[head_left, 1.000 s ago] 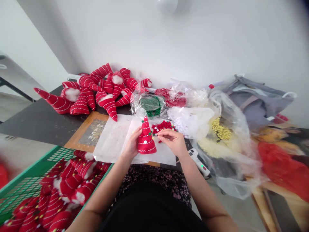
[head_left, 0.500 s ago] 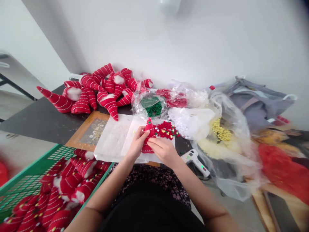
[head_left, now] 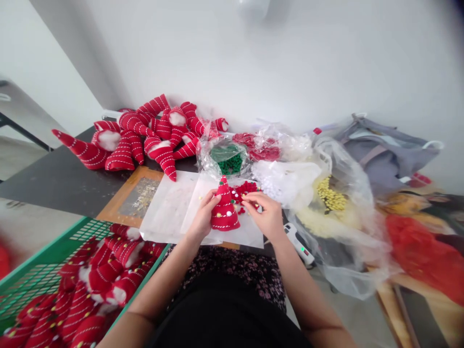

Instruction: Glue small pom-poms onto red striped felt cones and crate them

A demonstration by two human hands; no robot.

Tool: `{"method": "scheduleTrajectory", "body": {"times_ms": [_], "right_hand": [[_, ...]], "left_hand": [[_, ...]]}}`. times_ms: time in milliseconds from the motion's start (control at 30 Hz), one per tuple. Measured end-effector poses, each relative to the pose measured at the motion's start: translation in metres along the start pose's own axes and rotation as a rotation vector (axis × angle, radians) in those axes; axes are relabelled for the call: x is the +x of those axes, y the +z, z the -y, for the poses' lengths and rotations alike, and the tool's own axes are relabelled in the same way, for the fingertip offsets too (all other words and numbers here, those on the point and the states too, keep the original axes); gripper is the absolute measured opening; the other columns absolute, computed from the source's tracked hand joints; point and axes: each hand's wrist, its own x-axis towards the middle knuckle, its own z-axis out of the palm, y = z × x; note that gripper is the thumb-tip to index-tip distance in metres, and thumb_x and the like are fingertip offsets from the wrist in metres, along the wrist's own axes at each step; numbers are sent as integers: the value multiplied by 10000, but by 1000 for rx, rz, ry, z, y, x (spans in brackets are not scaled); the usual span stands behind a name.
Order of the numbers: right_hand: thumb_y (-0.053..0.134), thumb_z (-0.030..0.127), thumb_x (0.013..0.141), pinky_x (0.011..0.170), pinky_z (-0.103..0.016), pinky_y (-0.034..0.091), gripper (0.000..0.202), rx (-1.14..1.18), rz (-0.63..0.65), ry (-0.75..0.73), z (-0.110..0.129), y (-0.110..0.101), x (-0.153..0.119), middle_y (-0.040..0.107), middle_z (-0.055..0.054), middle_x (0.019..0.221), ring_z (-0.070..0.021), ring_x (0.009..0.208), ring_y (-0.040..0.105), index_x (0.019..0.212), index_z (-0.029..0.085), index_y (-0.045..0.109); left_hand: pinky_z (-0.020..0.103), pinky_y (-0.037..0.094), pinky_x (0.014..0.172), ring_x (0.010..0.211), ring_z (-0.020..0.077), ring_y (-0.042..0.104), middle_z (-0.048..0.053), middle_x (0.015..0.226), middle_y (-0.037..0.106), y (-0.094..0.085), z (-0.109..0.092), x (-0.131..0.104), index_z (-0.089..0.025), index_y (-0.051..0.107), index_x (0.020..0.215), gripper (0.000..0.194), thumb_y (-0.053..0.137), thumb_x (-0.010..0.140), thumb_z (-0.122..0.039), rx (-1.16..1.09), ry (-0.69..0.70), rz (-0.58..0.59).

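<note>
My left hand (head_left: 203, 216) is closed on the left edge of a red cone-shaped stuffed hat (head_left: 225, 212) with white dashed stitching. White, green and yellow pom-poms dot its front, and its tip points away from me. Just right of the cone, my right hand (head_left: 268, 213) has thumb and fingertips pinched together over a heap of small pom-poms (head_left: 249, 187), mostly red. Whatever sits between those fingertips is too small to make out. White paper (head_left: 250, 236) lies under the cone and the heap.
Striped red stuffed cones (head_left: 126, 145) pile up at the back left. More fill a green basket (head_left: 21, 263) at lower left. Behind the heap are a bag of green pom-poms (head_left: 230, 162) and white pom-poms (head_left: 275, 186). A glue gun (head_left: 299, 245) and plastic bag (head_left: 357, 241) lie right.
My right hand has left the cone and moved right to the pom-pom heap, its fingertips now pinched. The cone's front is uncovered, with my left hand still holding it.
</note>
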Motion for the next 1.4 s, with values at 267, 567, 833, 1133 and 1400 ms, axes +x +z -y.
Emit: {"method": "scheduleTrajectory", "body": {"times_ms": [267,567,833,1133,1400], "right_hand": [[772,300,924,695,-311,624,109,273,138,176,-5,5,-2,834,-74,912,-217,795,770,902,236,857],[750,254,937,675,-315,627,106,269,127,113,2,10,-7,832,-64,912,-210,751,763,892,248,846],[677,181,991,874,-348,656,166,80,-26,-43,14,-1,12,795,-85,1069,-225,975,780,1029,244,827],[664,172,1017,811,-347,629,181,-114,48,-188,12,15,17,757,-71,920,-223,876,741,930,232,811],[670,184,1010,843,-351,624,170,-95,24,-142,11,12,17,730,-68,934,-220,898,725,956,247,818]], "left_hand": [[271,573,760,793,185,738,12,909,780,2,-2,0,-189,714,1001,413,919,696,-379,-176,-17,44],[252,544,716,762,166,718,-3,905,762,1,-3,-5,-196,707,1033,420,921,721,-378,-161,-3,109],[254,536,707,743,167,707,-7,910,763,6,2,-8,-224,679,1078,466,917,732,-426,-31,-4,102],[265,534,735,763,180,710,-5,928,773,4,1,-11,-243,684,1083,454,893,748,-466,37,19,116],[269,527,750,798,190,709,-2,931,767,5,3,-10,-239,699,1083,431,887,749,-437,7,1,91]]}}
